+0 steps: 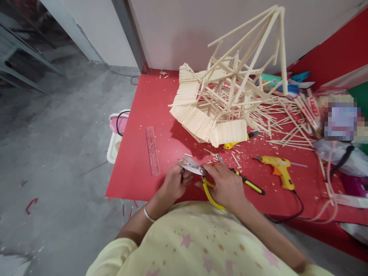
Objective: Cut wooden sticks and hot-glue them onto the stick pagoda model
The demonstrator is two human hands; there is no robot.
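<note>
My right hand [225, 184] is wrapped round the yellow handles of a pair of scissors [193, 168], whose blades are parted and point left. Just beside the blades, my left hand [176, 180] is closed, its fingers curled in a pinch; what they hold is too small to make out. Beyond both hands stands a model built of pale wooden sticks [198, 120], with stepped rows of sticks below and a tall open frame above. Cut bits of stick [236, 159] are scattered between the model and my right hand.
A clear ruler [152, 151] lies to the left on the red table [132, 168]. On the right are a yellow glue gun [277, 166], loose sticks [283, 128] and plastic bags [339, 153]. Yellow-black cutting tools [251, 184] and a yellow cutter [234, 145] lie near the model.
</note>
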